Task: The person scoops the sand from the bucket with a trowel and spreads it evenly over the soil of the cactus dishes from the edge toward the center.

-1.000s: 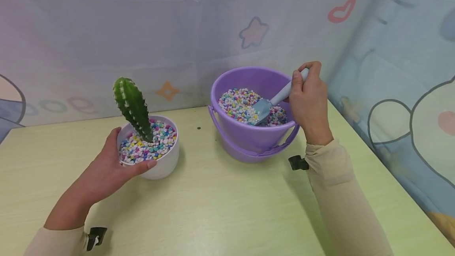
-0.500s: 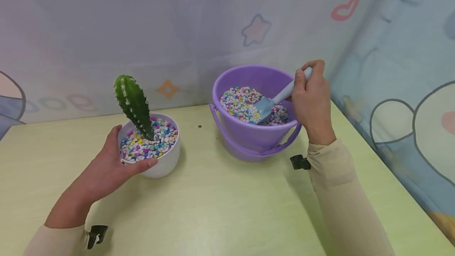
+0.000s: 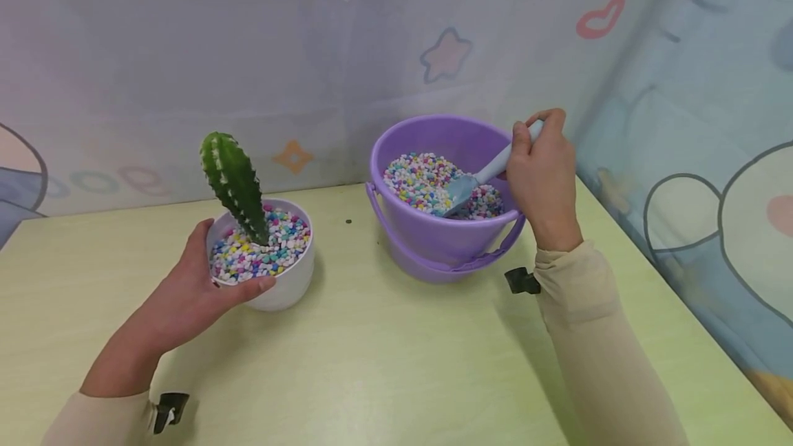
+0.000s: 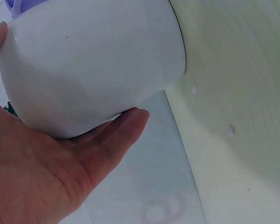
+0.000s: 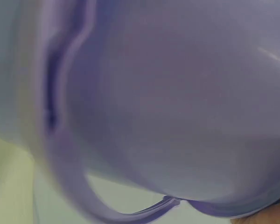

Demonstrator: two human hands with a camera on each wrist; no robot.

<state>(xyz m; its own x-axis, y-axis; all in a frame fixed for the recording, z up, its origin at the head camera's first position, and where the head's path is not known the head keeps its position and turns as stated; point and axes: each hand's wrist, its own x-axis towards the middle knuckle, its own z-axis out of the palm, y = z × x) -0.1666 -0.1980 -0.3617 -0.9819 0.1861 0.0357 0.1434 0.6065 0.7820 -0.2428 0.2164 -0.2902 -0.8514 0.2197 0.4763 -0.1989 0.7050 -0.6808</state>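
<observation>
My left hand (image 3: 192, 288) holds a white pot (image 3: 288, 291) by its side, the thumb along the near wall below the rim. In the left wrist view the fingers (image 4: 126, 126) lie against the smooth white pot wall (image 4: 93, 70). A green cactus (image 3: 232, 181) leans left out of the multicoloured pebbles (image 3: 260, 263) filling the pot. To the right, my right hand (image 3: 545, 174) grips the handle of a light blue toy shovel (image 3: 493, 167). Its blade dips into pebbles (image 3: 418, 181) inside a purple bucket (image 3: 427, 243). The bucket wall (image 5: 186, 102) fills most of the right wrist view.
The bucket's handle (image 3: 483, 263) hangs down at its front. Pale yellow-green table (image 3: 372, 363) lies under everything, with a small dark speck between pot and bucket. A printed cloth backdrop (image 3: 248, 54) stands behind, and another printed cloth (image 3: 700, 157) borders the right side.
The shovel blade has shifted slightly among the pebbles in the bucket. The left hand keeps its hold on the pot, which stays in place.
</observation>
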